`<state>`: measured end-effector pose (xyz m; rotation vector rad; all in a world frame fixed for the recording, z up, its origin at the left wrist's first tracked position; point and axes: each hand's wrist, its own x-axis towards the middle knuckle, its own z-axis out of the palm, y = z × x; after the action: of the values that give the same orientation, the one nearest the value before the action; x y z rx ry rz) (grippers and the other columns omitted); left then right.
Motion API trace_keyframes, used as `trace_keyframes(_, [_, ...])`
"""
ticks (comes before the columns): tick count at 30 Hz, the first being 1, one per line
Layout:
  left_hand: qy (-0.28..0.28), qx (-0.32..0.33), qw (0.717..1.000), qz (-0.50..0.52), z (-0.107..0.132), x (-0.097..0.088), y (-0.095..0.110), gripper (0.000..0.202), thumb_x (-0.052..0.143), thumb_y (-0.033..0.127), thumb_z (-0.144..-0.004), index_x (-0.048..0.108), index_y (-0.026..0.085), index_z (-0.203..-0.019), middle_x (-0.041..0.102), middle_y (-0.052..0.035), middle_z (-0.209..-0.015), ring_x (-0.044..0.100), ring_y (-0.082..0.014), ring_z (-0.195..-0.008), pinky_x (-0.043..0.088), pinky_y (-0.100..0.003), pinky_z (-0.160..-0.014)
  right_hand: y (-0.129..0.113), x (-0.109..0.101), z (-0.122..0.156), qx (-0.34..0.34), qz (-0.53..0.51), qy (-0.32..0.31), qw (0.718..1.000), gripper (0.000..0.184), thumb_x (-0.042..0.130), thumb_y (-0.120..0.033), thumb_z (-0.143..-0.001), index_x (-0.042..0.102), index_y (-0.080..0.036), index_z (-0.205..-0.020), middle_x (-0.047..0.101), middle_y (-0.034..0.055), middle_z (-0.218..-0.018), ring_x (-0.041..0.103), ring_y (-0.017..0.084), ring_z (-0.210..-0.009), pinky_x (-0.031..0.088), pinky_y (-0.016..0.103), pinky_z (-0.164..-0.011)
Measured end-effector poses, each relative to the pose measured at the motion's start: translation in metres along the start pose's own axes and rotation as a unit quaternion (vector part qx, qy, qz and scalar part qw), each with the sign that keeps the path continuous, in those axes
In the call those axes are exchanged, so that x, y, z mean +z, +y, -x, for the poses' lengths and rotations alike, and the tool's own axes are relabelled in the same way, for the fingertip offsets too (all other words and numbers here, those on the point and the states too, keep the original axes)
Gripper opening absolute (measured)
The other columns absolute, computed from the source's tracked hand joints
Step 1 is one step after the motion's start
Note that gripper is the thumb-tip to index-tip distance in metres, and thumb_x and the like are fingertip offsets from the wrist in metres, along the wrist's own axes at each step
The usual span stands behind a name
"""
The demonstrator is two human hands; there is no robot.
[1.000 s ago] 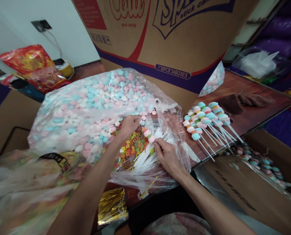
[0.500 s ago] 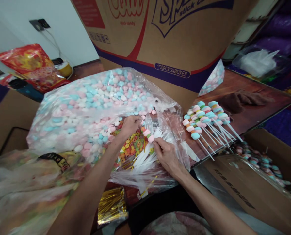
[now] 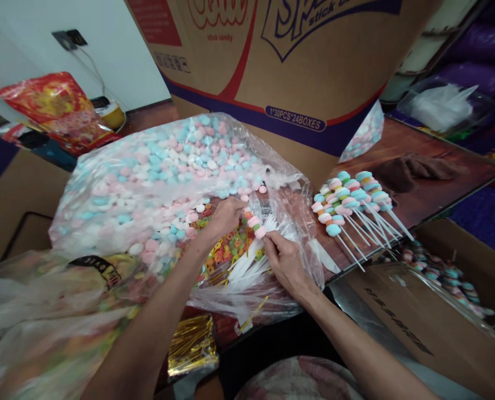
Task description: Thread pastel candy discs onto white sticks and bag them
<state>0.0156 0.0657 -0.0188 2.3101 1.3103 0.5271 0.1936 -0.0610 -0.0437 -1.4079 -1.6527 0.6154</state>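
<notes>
My right hand (image 3: 284, 254) is closed at the lower end of a candy skewer (image 3: 254, 223), threaded with pink marshmallows and coloured rings. At the skewer's upper end, the fingers of my left hand (image 3: 229, 215) are pinched together; what lies inside the pinch is hidden. Below both hands are loose ring candies (image 3: 229, 245) and a bundle of white sticks (image 3: 247, 272). A large clear bag of pastel marshmallows (image 3: 155, 166) spreads open to the left and behind. Several finished marshmallow skewers (image 3: 349, 200) lie together on the table to the right.
A big cardboard box (image 3: 247, 72) stands behind the bag. In front lies a pack of gold twist ties (image 3: 192, 344). At lower left is a plastic bag of ring candies (image 3: 64, 328). An open carton (image 3: 401, 311) with more skewers sits at lower right.
My left hand has moved slightly down and right, closing on the skewer's upper end. My right hand keeps its grip at the lower end. The view has shifted slightly.
</notes>
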Motion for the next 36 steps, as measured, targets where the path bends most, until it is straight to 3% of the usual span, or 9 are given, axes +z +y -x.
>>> trace_keyframes(4, [0.000,-0.018,1.000,-0.018,-0.001,0.003,0.003,0.028,0.048,0.006,-0.073,0.072,0.019,-0.078,0.068,-0.0075,-0.089,0.063,-0.0230,-0.089,0.048,-0.032,-0.081,-0.001,-0.001,-0.001,0.002,0.006,0.008,1.000,0.024,0.045,-0.028,-0.097,0.064,-0.019,-0.086,0.056,-0.0014,-0.065,0.050,0.012,-0.055,0.035,0.024,-0.058])
trace_keyframes(8, [0.015,-0.045,0.999,-0.025,0.001,0.007,0.006,0.031,0.053,0.004,-0.069,0.072,0.019,-0.089,0.067,-0.0058,-0.083,0.061,-0.0223,-0.081,0.048,-0.032,-0.077,-0.001,-0.001,-0.001,-0.002,0.011,0.008,1.000,0.025,0.043,-0.027,-0.097,0.064,-0.019,-0.086,0.057,-0.0007,-0.065,0.051,0.013,-0.056,0.036,0.024,-0.058])
trace_keyframes(12, [0.075,-0.097,0.989,0.081,0.012,0.010,0.007,0.036,0.057,0.009,-0.073,0.068,0.020,-0.105,0.067,-0.0011,-0.077,0.059,-0.0176,-0.069,0.048,-0.029,-0.070,-0.001,-0.001,-0.001,-0.002,0.018,0.004,1.000,0.025,0.043,-0.028,-0.097,0.064,-0.020,-0.086,0.057,-0.0008,-0.064,0.049,0.013,-0.055,0.035,0.024,-0.058])
trace_keyframes(14, [0.101,-0.131,0.967,0.196,0.020,0.011,0.007,0.032,0.062,0.020,-0.076,0.067,0.020,-0.108,0.068,-0.0010,-0.078,0.061,-0.0168,-0.070,0.048,-0.027,-0.067,-0.001,-0.001,-0.001,-0.001,0.014,-0.003,1.000,0.025,0.043,-0.028,-0.097,0.064,-0.020,-0.085,0.058,-0.0008,-0.065,0.050,0.013,-0.055,0.035,0.024,-0.058])
trace_keyframes(18, [0.142,-0.171,0.886,0.407,0.034,0.012,0.011,0.036,0.074,0.042,-0.071,0.072,0.015,-0.096,0.073,-0.0043,-0.086,0.064,-0.0172,-0.077,0.051,-0.029,-0.073,-0.001,-0.001,-0.001,-0.006,0.006,-0.013,1.000,0.025,0.044,-0.027,-0.097,0.064,-0.020,-0.086,0.057,-0.0012,-0.064,0.050,0.013,-0.055,0.035,0.024,-0.058])
trace_keyframes(20, [0.167,-0.191,0.858,0.446,0.038,0.013,0.016,0.039,0.079,0.043,-0.067,0.074,0.015,-0.093,0.074,-0.0046,-0.087,0.064,-0.0170,-0.077,0.051,-0.030,-0.076,-0.001,-0.001,-0.001,-0.009,0.005,-0.017,1.000,0.025,0.044,-0.027,-0.097,0.064,-0.020,-0.085,0.057,-0.0014,-0.064,0.049,0.012,-0.054,0.035,0.024,-0.058])
trace_keyframes(23, [0.200,-0.199,0.845,0.455,0.041,0.015,0.023,0.041,0.080,0.041,-0.066,0.075,0.014,-0.097,0.075,-0.0055,-0.091,0.065,-0.0170,-0.080,0.051,-0.030,-0.079,-0.001,-0.001,0.000,-0.012,0.006,-0.024,1.000,0.024,0.044,-0.026,-0.097,0.065,-0.020,-0.086,0.058,-0.0011,-0.066,0.049,0.012,-0.055,0.035,0.023,-0.058])
trace_keyframes(29, [0.212,-0.174,0.871,0.407,0.041,0.022,0.024,0.039,0.072,0.036,-0.074,0.075,0.014,-0.106,0.076,-0.0080,-0.102,0.067,-0.0202,-0.091,0.051,-0.034,-0.085,0.000,-0.001,0.000,-0.013,0.013,-0.026,0.999,0.025,0.044,-0.026,-0.096,0.065,-0.020,-0.085,0.056,-0.0015,-0.064,0.049,0.013,-0.056,0.035,0.024,-0.058])
trace_keyframes(36, [0.219,-0.105,0.943,0.228,0.049,0.021,0.026,0.030,0.059,0.025,-0.086,0.075,0.018,-0.111,0.071,-0.0050,-0.095,0.063,-0.0179,-0.089,0.050,-0.030,-0.083,0.001,-0.001,-0.001,0.003,0.016,-0.044,0.999,0.026,0.045,-0.028,-0.097,0.064,-0.020,-0.081,0.048,-0.0040,-0.061,0.043,0.011,-0.054,0.032,0.024,-0.057])
